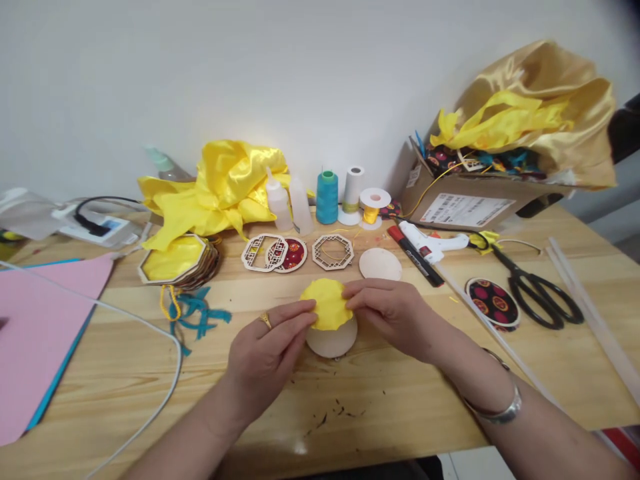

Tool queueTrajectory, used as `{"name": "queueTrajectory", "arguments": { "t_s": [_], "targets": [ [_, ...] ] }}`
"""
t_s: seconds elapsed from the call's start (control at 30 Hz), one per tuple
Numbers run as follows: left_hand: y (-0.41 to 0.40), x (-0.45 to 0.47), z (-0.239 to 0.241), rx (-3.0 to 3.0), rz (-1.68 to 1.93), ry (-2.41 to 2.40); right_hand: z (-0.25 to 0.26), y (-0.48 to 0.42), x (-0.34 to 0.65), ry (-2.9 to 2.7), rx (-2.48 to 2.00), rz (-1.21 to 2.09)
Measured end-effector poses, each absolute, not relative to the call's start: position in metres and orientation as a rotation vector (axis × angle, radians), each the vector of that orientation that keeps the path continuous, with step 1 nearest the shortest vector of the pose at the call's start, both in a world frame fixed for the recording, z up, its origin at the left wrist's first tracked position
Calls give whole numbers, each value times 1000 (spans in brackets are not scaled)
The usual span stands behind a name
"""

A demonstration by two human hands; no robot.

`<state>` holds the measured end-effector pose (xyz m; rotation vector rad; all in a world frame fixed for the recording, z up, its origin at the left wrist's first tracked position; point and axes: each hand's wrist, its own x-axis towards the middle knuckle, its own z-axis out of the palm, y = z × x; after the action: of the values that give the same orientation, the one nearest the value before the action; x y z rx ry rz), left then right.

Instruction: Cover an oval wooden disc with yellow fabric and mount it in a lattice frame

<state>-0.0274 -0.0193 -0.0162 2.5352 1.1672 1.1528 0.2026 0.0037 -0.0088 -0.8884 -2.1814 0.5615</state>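
A round piece of yellow fabric (326,305) is held by its edges between both hands. My left hand (270,347) pinches its left edge, and a gold ring shows on one finger. At the opposite edge, my right hand (387,313) pinches the fabric with thumb and fingers. Partly covered below the fabric is a pale wooden disc (333,343); whether the two touch I cannot tell. Another pale disc (380,265) lies just beyond my right hand. Past the fabric sits an octagonal wooden lattice frame (333,253).
Left are stacked octagonal frames (175,263), teal fabric scraps (200,313) and a white cable (177,360). Right are a glue gun (433,243), a black marker (415,257), scissors (540,287) and a patterned disc (493,301). A cardboard box (465,203) and teal thread (327,198) stand behind.
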Motion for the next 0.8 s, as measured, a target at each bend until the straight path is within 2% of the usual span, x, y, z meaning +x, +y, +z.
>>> {"name": "queueTrajectory", "arguments": {
  "t_s": [0.8],
  "targets": [
    [-28,-26,-24,2773,946,957,6,-1,209,-2588,-925,529]
  ]
}}
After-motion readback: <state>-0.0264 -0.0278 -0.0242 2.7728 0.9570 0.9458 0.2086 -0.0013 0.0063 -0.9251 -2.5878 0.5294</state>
